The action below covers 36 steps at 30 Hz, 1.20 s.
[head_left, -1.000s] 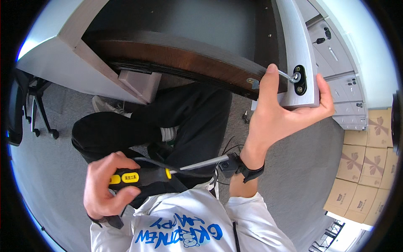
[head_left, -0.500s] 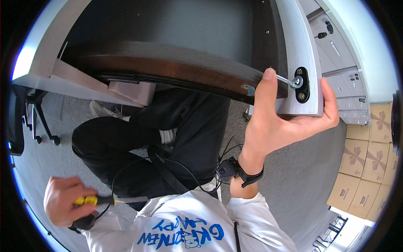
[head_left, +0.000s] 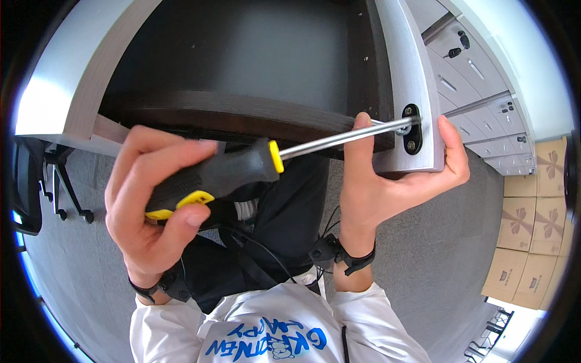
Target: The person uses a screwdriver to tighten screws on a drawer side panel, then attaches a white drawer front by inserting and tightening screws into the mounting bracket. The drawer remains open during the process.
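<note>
My left hand (head_left: 160, 206) grips the black and yellow handle of a screwdriver (head_left: 242, 169). Its steel shaft runs right, with the tip on a screw (head_left: 402, 129) in a black oval bracket (head_left: 411, 128). The bracket sits on the end of a grey wooden panel (head_left: 417, 78). My right hand (head_left: 387, 181) clasps that panel end from below, index finger up beside the shaft and thumb on the far side.
A dark wooden panel (head_left: 242, 66) fills the top middle. Grey drawer cabinets (head_left: 484, 103) stand at the right, with stacked cardboard boxes (head_left: 532, 230) beyond. A black office chair (head_left: 30, 187) stands at the left on grey carpet.
My left hand has lifted the screwdriver from low at my side and set its tip on the bracket screw. My right hand stays on the panel end.
</note>
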Each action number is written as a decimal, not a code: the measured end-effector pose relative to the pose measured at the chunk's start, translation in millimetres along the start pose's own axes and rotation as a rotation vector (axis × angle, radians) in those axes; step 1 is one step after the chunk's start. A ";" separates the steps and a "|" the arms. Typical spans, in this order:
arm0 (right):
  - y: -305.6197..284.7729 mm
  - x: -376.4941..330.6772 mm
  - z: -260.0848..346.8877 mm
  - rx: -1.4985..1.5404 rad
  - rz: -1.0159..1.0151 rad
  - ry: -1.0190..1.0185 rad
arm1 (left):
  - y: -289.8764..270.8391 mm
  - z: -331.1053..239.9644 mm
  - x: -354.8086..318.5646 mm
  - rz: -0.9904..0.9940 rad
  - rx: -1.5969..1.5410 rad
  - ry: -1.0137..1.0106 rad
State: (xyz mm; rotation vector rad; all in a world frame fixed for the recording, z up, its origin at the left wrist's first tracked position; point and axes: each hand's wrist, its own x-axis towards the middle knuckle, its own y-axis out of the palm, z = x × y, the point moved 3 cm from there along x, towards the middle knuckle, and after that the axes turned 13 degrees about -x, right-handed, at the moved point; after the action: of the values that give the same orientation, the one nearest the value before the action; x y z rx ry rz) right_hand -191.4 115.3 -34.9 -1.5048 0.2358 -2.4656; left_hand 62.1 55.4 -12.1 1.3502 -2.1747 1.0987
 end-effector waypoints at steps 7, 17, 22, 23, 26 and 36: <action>-0.2 -3.1 2.7 0.014 -0.002 0.034 | -10.4 13.2 9.0 -0.042 0.091 0.072; 0.0 -3.3 6.7 0.025 0.009 0.092 | -10.8 21.4 14.3 0.013 0.103 0.093; 0.1 -3.1 6.7 0.027 0.015 0.107 | -11.1 21.7 14.1 0.028 0.128 0.101; 0.0 -3.3 6.9 0.028 0.014 0.100 | -11.7 21.6 14.0 0.031 0.134 0.093; 0.1 -2.3 6.4 0.034 0.011 0.068 | -13.9 19.3 15.0 0.045 0.141 0.081; -0.1 -1.7 3.7 0.033 -0.016 0.043 | -12.6 15.3 18.0 0.035 0.094 0.035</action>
State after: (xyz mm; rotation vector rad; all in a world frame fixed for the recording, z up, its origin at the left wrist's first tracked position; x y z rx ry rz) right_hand -187.3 115.8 -34.7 -1.4472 0.1904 -2.5040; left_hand 65.9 29.9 -4.8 1.3258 -2.1535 1.2433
